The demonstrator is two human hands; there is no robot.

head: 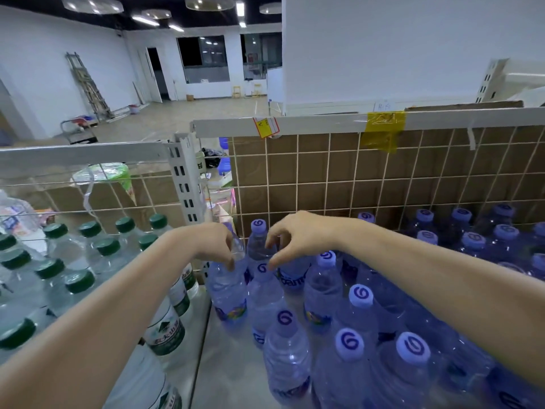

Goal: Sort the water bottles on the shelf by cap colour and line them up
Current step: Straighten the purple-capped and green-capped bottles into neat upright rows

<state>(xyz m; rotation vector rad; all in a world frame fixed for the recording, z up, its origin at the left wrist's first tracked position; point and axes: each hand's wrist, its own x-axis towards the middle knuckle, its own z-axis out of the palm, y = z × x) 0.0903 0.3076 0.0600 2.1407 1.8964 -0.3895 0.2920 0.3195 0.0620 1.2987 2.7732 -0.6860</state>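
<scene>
green-capped clear bottles (73, 261), lilac-capped blue bottles (356, 317), brown backboard (413, 178)

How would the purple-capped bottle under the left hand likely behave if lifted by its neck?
The bottle looks full, so probably heavy for its size. Its thin clear plastic may flex. Tall and narrow, it could tip against neighbours once the left hand sets it down.
</scene>
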